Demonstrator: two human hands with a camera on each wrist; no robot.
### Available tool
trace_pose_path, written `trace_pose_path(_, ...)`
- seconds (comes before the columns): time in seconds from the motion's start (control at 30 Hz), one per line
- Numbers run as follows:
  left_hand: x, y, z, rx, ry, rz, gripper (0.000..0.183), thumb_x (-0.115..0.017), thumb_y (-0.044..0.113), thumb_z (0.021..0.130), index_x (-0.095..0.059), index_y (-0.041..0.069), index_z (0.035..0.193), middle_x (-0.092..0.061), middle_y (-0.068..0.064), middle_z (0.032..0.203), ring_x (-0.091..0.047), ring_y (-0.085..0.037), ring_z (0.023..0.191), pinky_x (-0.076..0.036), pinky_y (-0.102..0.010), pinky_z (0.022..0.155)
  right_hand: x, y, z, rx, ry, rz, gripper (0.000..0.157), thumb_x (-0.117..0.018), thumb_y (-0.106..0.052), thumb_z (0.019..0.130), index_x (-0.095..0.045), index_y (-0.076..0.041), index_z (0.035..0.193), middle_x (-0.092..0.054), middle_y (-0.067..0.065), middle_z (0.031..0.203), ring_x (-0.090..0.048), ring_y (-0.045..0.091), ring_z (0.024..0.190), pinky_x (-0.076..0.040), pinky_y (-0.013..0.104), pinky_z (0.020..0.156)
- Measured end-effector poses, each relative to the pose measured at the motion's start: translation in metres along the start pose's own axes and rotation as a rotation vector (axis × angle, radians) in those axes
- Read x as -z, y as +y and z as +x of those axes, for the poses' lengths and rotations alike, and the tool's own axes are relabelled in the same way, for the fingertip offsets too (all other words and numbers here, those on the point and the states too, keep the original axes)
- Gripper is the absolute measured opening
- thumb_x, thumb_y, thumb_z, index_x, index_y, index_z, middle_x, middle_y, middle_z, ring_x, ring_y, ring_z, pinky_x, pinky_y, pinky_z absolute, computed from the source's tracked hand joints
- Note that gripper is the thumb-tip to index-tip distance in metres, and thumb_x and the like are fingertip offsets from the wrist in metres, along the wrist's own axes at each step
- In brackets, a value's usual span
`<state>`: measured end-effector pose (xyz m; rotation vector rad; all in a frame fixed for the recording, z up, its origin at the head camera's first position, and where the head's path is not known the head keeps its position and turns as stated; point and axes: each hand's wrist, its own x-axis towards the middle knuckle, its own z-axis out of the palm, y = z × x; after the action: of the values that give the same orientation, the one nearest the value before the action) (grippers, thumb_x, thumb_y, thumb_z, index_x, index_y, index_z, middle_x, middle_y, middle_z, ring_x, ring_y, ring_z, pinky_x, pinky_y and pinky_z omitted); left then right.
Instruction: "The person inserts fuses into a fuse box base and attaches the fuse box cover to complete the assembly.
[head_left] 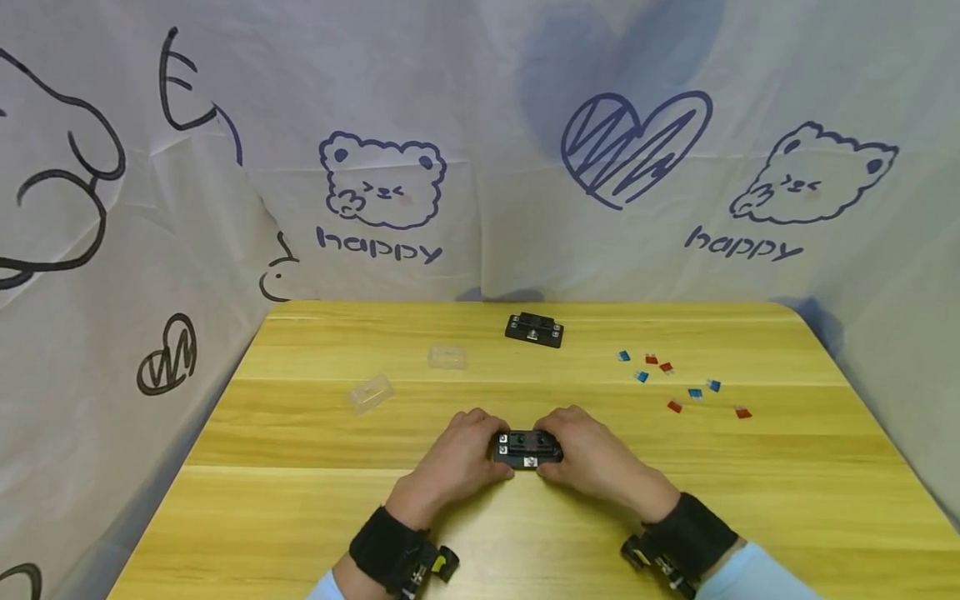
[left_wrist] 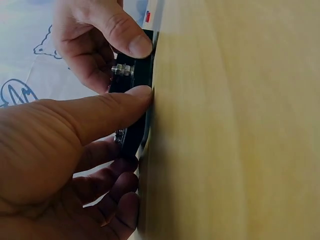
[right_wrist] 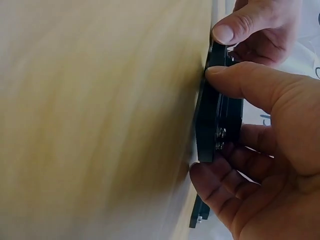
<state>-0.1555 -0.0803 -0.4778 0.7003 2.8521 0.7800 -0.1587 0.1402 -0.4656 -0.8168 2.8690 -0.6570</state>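
Observation:
Near the front middle of the table is a black fuse block (head_left: 529, 450) with metal screw terminals, held from both ends. My left hand (head_left: 467, 454) grips its left end, thumb along the near side and fingers curled behind. On the right end my right hand (head_left: 592, 454) holds it the same way. Both thumbs press the near edge of the fuse block (left_wrist: 144, 70) in the left wrist view. From the right wrist, the fuse block (right_wrist: 206, 125) appears low at the tabletop; whether its whole base touches the wood I cannot tell.
A second black fuse block (head_left: 534, 330) lies at the back middle. Two clear plastic covers, one nearer (head_left: 371, 394) and one farther (head_left: 447, 357), lie to the left. Several small blade fuses, blue (head_left: 695, 393) and red (head_left: 675, 406), are scattered at the right on the wooden table (head_left: 300, 500).

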Motion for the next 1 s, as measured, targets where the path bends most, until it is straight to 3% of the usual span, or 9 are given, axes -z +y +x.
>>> trace_pose_path(0.43,-0.003,-0.003,0.0,0.003,0.002,-0.015,0.049,-0.082,0.034,0.074,-0.064,0.013,0.115,-0.059,-0.001,0.106,-0.049,-0.018,0.093,-0.046,-0.033,0.081,0.0,0.009,-0.003,-0.033,-0.015,-0.013,0.046,-0.082,-0.034,0.071,-0.064,-0.014,0.109,-0.057,-0.004,0.096,-0.049,0.014,0.088,-0.048,0.035,0.077)
trace_pose_path(0.73,-0.002,-0.003,-0.001,0.02,-0.014,-0.034,0.051,-0.082,0.033,0.073,-0.063,0.013,0.116,-0.058,-0.001,0.107,-0.05,-0.019,0.095,-0.047,-0.035,0.084,0.002,0.011,-0.006,-0.048,-0.03,0.007,0.05,-0.082,-0.035,0.072,-0.065,-0.012,0.113,-0.058,-0.001,0.101,-0.05,0.014,0.091,-0.048,0.036,0.081)
trace_pose_path(0.9,0.0,-0.004,-0.002,0.032,-0.034,-0.051,0.054,-0.082,0.033,0.073,-0.063,0.014,0.119,-0.058,-0.001,0.11,-0.051,-0.02,0.1,-0.046,-0.039,0.09,0.012,0.024,-0.007,-0.039,-0.098,0.112,0.051,-0.074,-0.043,0.082,-0.062,-0.012,0.122,-0.061,0.0,0.11,-0.053,0.014,0.095,-0.048,0.038,0.084)
trace_pose_path(1.0,0.001,-0.005,-0.002,0.031,-0.03,-0.054,0.054,-0.082,0.034,0.073,-0.063,0.013,0.119,-0.058,-0.002,0.11,-0.051,-0.02,0.101,-0.046,-0.039,0.091,0.024,0.042,-0.003,-0.077,-0.062,0.15,0.041,-0.065,-0.038,0.091,-0.063,-0.009,0.12,-0.064,0.002,0.108,-0.057,0.014,0.093,-0.05,0.038,0.081)
